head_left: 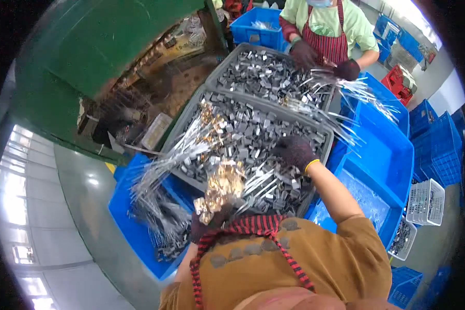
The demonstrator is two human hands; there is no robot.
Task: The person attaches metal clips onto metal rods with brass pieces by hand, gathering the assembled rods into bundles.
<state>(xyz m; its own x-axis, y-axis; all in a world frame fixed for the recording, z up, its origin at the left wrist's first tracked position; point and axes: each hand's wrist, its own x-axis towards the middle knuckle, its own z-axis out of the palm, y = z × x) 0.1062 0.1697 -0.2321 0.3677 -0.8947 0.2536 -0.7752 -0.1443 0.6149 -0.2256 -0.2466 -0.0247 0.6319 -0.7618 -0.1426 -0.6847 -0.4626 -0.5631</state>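
Note:
My left hand (210,225), in a dark glove, is low in front of my apron. It is closed around a bunch of shiny metal pieces (225,182) with broad, gold-gleaming heads; part of the hand is hidden. My right hand (295,152), also gloved, reaches into the grey bin (324,150) among small dark grey blocks (253,135). Its fingers are curled down, and what they hold cannot be made out. Several thin silver strips (261,178) lie between my hands. More long metal pieces (194,137) are heaped over the bin's left edge.
Across from me a person (323,36) handles metal strips over a second grey bin (237,51). Blue bins stand left (120,204) and right (385,150). A green machine (103,46) rises at the far left. White baskets (424,202) stand on the floor at right.

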